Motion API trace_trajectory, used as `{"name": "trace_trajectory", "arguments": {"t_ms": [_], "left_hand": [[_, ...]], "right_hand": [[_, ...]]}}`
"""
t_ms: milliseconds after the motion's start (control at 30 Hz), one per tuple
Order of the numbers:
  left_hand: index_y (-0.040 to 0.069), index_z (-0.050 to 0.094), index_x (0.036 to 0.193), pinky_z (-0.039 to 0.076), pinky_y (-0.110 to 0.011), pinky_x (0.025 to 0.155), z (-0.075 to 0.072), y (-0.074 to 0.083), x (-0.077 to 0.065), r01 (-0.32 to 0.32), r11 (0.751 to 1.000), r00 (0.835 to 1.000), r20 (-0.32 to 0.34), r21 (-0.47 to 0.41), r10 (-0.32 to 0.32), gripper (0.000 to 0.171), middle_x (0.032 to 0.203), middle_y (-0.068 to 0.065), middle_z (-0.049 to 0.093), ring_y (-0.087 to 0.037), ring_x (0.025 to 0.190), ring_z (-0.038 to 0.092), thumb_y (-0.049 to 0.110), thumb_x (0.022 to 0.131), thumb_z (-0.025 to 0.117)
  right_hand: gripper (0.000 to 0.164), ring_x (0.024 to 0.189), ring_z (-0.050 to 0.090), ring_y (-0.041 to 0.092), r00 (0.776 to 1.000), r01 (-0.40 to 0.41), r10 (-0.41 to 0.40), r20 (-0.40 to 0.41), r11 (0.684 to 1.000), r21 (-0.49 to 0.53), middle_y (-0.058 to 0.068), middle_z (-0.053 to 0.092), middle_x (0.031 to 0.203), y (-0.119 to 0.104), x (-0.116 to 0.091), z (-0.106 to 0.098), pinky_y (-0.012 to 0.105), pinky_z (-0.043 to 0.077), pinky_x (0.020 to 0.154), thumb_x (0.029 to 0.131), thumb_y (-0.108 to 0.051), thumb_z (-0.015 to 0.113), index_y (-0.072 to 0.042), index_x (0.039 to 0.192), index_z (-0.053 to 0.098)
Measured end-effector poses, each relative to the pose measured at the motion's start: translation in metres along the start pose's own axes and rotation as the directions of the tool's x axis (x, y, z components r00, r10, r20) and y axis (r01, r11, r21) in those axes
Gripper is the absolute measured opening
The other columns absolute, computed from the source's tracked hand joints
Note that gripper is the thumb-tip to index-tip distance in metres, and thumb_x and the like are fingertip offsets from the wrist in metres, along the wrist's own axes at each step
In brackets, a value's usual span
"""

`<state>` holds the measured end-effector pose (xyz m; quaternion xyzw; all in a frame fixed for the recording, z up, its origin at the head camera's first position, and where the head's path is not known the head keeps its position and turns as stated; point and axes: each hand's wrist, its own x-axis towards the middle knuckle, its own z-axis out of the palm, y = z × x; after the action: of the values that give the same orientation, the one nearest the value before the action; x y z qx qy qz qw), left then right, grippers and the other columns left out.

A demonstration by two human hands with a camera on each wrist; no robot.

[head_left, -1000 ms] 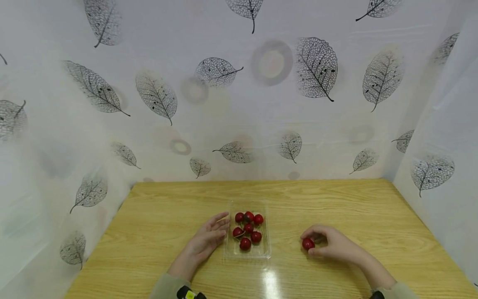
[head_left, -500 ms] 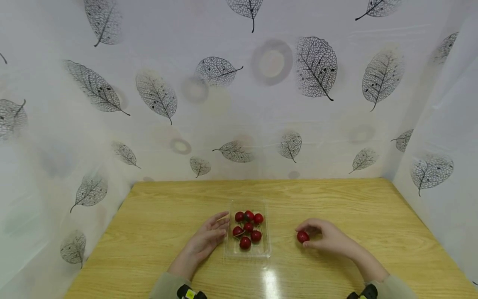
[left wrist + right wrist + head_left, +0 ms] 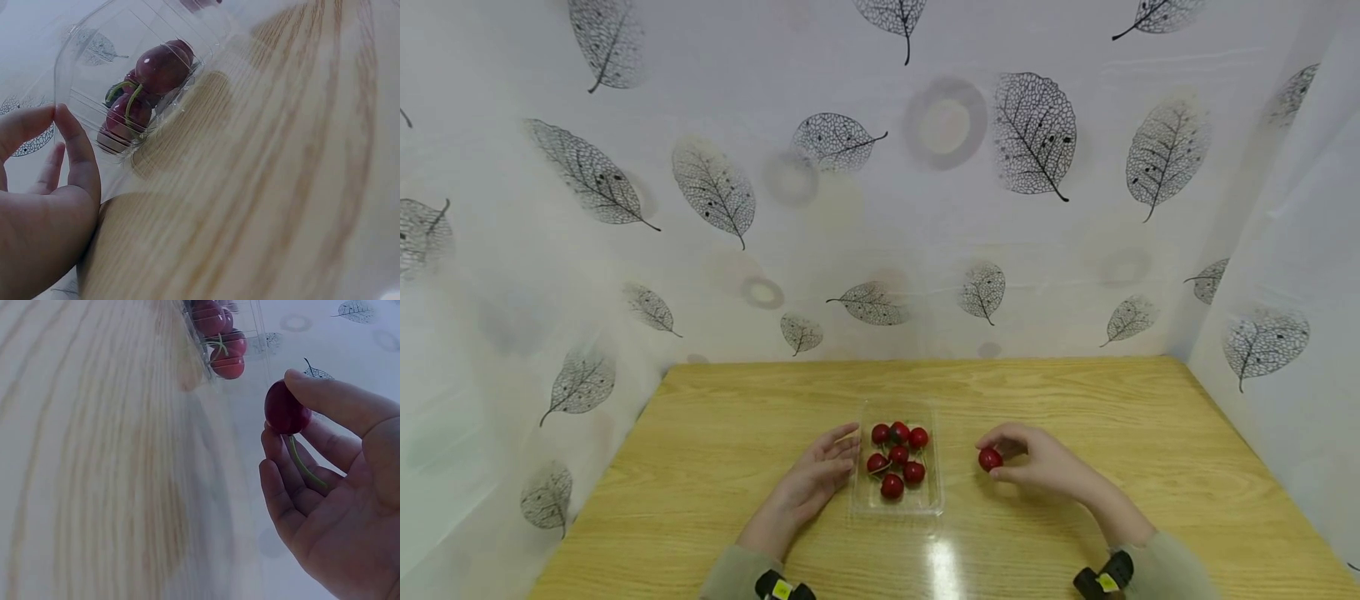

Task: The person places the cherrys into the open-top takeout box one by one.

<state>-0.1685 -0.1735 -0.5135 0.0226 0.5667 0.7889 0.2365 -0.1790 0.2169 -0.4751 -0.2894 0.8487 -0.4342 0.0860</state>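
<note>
My right hand (image 3: 1037, 458) pinches a dark red cherry (image 3: 990, 459) between thumb and fingertips, right of a clear plastic container (image 3: 937, 500). In the right wrist view the held cherry (image 3: 284, 409) has a green stem hanging toward the palm. Several more red cherries (image 3: 898, 455), some with stems, lie in the container. At its left side is my left hand (image 3: 812, 479), with relaxed, nearly straight fingers; the tips touch the clear wall. The left wrist view shows the thumb and a finger right at the container's edge (image 3: 59, 75).
The wooden table (image 3: 737, 425) has the container near its middle. A pale sheet printed with leaf patterns (image 3: 880, 217) hangs behind the table and along both sides. Black bands (image 3: 1105, 579) sit at both wrists, over light sleeves.
My right hand has carried the cherry leftward and away from the near edge, closer to the container. My left hand and the container have stayed in place.
</note>
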Motion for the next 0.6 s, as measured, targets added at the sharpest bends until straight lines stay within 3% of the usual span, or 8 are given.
{"name": "trace_trajectory", "arguments": {"t_ms": [600], "left_hand": [[-0.001, 0.02, 0.166, 0.051, -0.019, 0.096, -0.002, -0.002, 0.002, 0.006, 1.0, 1.0, -0.007, -0.008, -0.006, 0.074, 0.145, -0.002, 0.049, -0.006, 0.123, 0.054, -0.002, 0.102, 0.057]], "right_hand": [[0.039, 0.103, 0.07, 0.015, 1.0, -0.017, 0.017, 0.005, 1.0, 0.02, 0.012, 0.075, 0.121, -0.013, 0.032, 0.006, 0.03, 0.059, 0.095, 0.091, -0.014, 0.082, -0.005, 0.127, 0.071]]}}
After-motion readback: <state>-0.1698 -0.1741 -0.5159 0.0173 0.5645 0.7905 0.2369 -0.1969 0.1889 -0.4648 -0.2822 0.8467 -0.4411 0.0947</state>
